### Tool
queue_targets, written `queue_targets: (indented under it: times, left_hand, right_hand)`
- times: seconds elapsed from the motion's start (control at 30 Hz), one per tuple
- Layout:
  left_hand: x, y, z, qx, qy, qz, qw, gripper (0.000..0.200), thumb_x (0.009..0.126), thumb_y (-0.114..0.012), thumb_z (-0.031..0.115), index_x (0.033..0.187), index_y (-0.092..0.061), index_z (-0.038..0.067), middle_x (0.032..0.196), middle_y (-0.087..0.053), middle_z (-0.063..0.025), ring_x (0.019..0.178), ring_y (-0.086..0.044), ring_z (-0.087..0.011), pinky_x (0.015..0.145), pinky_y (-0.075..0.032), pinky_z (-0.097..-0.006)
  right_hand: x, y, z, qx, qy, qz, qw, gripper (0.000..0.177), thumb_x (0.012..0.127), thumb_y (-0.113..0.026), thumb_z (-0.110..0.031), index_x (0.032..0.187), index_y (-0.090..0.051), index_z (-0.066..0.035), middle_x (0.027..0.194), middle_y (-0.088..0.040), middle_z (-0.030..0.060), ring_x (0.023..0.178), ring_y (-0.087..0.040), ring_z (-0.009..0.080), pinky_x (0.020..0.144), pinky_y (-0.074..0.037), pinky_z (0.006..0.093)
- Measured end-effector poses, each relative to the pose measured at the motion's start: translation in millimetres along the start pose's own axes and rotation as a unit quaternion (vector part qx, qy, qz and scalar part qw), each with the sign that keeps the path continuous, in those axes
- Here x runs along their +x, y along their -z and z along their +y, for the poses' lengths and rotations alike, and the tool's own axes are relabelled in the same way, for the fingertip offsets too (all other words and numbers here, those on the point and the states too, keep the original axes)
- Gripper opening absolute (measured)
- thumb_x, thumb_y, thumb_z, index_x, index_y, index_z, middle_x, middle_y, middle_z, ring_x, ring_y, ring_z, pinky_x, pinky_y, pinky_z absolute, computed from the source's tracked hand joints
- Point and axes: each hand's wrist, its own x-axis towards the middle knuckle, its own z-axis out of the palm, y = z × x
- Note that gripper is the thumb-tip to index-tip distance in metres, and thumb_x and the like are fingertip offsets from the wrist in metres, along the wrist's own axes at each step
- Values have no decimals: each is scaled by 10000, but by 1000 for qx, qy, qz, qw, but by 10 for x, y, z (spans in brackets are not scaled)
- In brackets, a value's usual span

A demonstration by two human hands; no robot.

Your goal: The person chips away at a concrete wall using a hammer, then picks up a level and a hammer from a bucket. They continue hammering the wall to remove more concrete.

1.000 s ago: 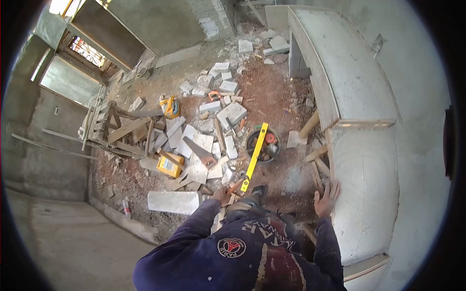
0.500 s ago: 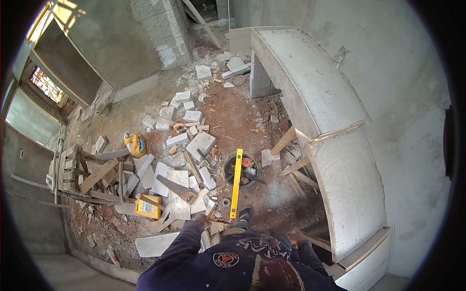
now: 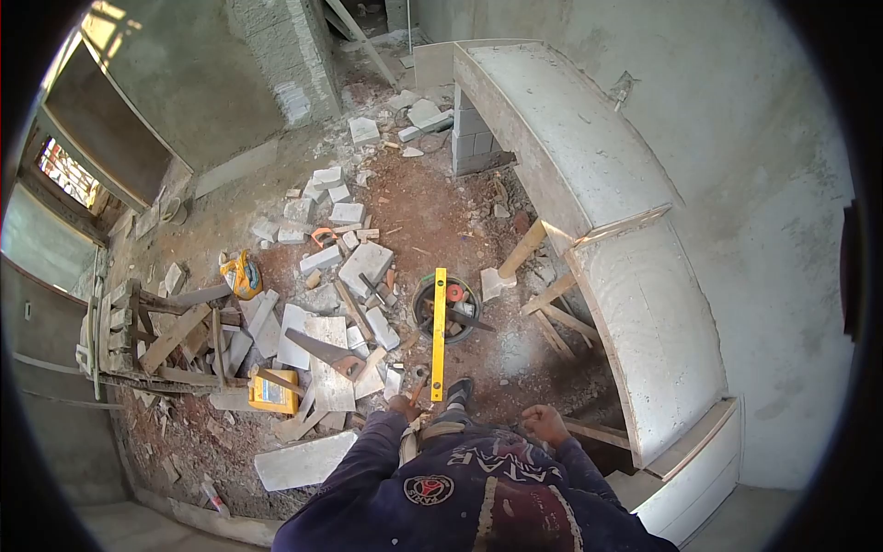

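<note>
My left hand (image 3: 401, 408), at the lower middle, is closed round the wooden handle of a hammer (image 3: 418, 390), its grey head pointing away from me. In front of my body on the right, my right hand (image 3: 545, 424) is raised with its fingers curled together; I cannot tell what is in them. A yellow spirit level (image 3: 439, 340) lies across a black bucket (image 3: 418, 317) of tools, its near end close to my shoe. To the left of the bucket, a handsaw (image 3: 324, 352) rests on a pale board (image 3: 331, 382).
Broken white blocks (image 3: 365, 267) and offcuts litter the floor. A yellow jerrycan (image 3: 274, 394) and a wooden pallet frame (image 3: 124, 331) stand left. On the right, a curved pale counter (image 3: 653, 340) is propped by timber posts (image 3: 524, 250). Another saw with an orange handle (image 3: 324, 236) lies farther off.
My left hand has moved forward and now shows the hammer in it. My right hand has risen from beside the counter to in front of my body. The view has shifted slightly.
</note>
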Motion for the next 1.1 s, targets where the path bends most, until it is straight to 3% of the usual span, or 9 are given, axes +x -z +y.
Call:
queue_targets:
  times: [0.07,0.17,0.37,0.47,0.7,0.77,0.83,0.87,1.1]
  left_hand:
    - [-85,-160,-66,29,5,6,1000,416,704,-776,414,925,-752,63,852,-734,-155,833,-723,-286,753,-560,-413]
    - [-204,-270,-225,26,-24,21,999,473,712,-749,481,927,-762,60,958,-735,-182,942,-709,-331,808,-548,-441]
    - [-301,-282,-343,58,32,23,998,390,718,-739,339,960,-761,34,865,-736,-184,822,-724,-305,730,-555,-414]
    - [-405,-248,-349,-23,55,76,995,369,706,-746,305,949,-758,27,850,-733,-186,795,-724,-297,702,-555,-403]
    - [-611,-261,-146,-10,52,77,996,372,682,-751,279,986,-759,63,855,-729,-180,829,-721,-299,733,-552,-408]
    - [-514,-395,-221,50,24,43,997,387,678,-753,284,1019,-765,101,883,-732,-178,846,-719,-303,756,-556,-414]
    - [-551,-455,-187,105,13,15,994,396,676,-752,295,1038,-770,135,907,-736,-167,841,-720,-301,765,-565,-412]
    - [-594,-485,-184,91,20,26,995,401,685,-746,295,1046,-767,122,918,-735,-175,851,-720,-306,772,-568,-414]
    - [-833,-224,259,32,22,69,997,408,731,-708,268,1046,-739,9,989,-720,-222,911,-717,-350,783,-569,-440]
  right_hand:
    - [-60,-140,-132,-223,100,34,969,491,752,-776,-219,1195,-665,-38,877,-733,154,813,-717,261,791,-554,368]
    - [115,-243,333,-91,178,-24,979,485,726,-787,-170,1172,-666,-22,908,-733,159,852,-712,217,785,-550,369]
    - [110,-12,567,-159,16,144,977,244,761,-698,-104,991,-702,-21,899,-725,157,889,-694,168,744,-557,356]
    - [160,71,857,-66,82,71,992,107,772,-686,-112,826,-681,-20,721,-694,112,741,-682,168,671,-556,353]
    - [42,-130,1156,-272,40,95,957,224,854,-648,-178,1016,-687,-29,831,-689,129,853,-670,217,733,-535,370]
    - [307,-343,1628,-155,91,114,977,479,875,-693,-424,1094,-700,2,1110,-704,199,1066,-657,284,885,-497,347]
    - [112,-266,1457,110,-124,-112,980,539,934,-642,-443,1177,-661,38,1096,-703,195,1107,-636,294,941,-472,352]
    - [-137,-221,1287,140,-128,-162,968,503,931,-648,-416,1165,-663,29,1061,-701,182,1068,-638,280,915,-478,352]
    - [-1316,220,45,12,203,-147,968,295,912,-683,-252,1096,-677,-22,851,-690,107,836,-649,193,761,-517,352]
